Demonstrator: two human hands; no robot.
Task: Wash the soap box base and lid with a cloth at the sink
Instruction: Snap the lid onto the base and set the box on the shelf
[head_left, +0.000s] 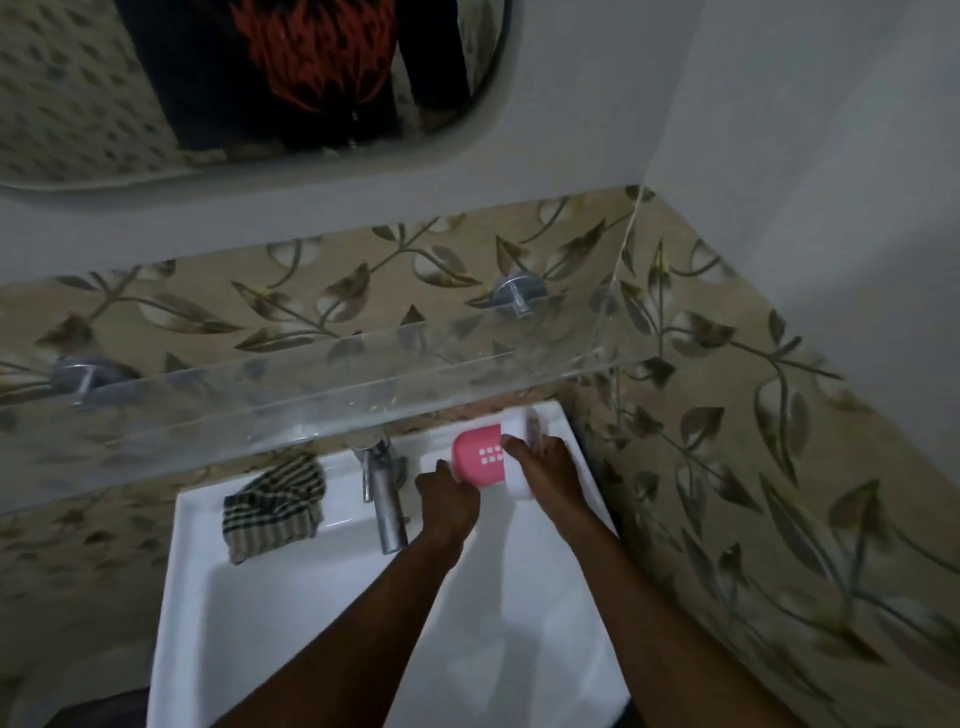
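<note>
Leaf-patterned tiles (727, 415) ran along the back wall and round the right-hand corner, with a mirror (78, 104) up top and a glass shelf (260, 405) jutting out over the white sink (311, 597). From your head camera, both your arms reached forward to the far right corner of that sink, just right of the metal tap (387, 499). Your left hand (449, 506) had its fingers curled round the near edge of the pink soap box base (480, 457), the one with the small holes, holding it up off the rim. Your right hand (545, 475) gripped the white lid (517, 431), thumb laid across where it touched the pink piece. Over on the other side of the tap, the striped cloth (272, 501) lay crumpled on the sink's back ledge, well apart from both hands and touched by neither.
</note>
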